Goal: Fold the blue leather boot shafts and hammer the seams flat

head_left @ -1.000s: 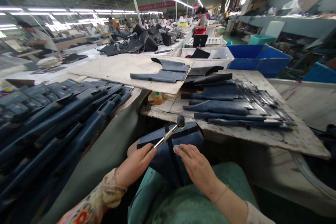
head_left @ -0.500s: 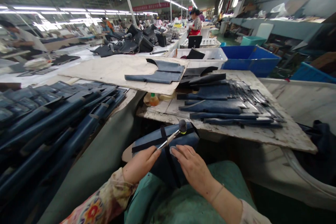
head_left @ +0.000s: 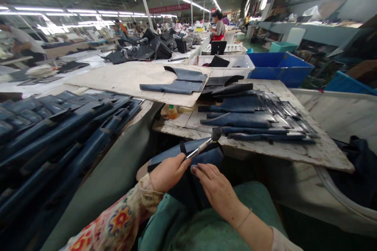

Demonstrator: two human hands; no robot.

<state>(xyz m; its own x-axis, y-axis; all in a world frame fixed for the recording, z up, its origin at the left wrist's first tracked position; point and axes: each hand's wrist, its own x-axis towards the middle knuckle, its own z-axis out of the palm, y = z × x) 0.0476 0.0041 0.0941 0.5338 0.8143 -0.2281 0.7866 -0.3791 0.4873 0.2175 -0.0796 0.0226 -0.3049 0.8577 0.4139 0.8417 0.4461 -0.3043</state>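
Note:
My left hand (head_left: 169,172) is closed round the silver handle of a hammer (head_left: 194,151). Its dark, rounded head is raised over the far edge of a blue leather panel (head_left: 167,153) with black strips, which lies across my lap. My right hand (head_left: 216,188) rests on the near part of this panel, fingers bent and bunched at its surface. Something small and greyish shows at those fingertips, too small to name. Beneath the panel is a green apron (head_left: 200,229) over my legs.
Stacked blue leather pieces lie on the worn board (head_left: 330,153) ahead right, and rolled pieces (head_left: 67,133) fill the left side. A small orange bottle (head_left: 172,112) sits under a pale sheet (head_left: 118,80). Beyond are a white bin (head_left: 235,64), a blue bin (head_left: 282,72) and a co-worker (head_left: 218,27).
My left hand and the hammer have moved right and up, so the head now sits beyond the panel's upper right edge. My right hand has hardly moved.

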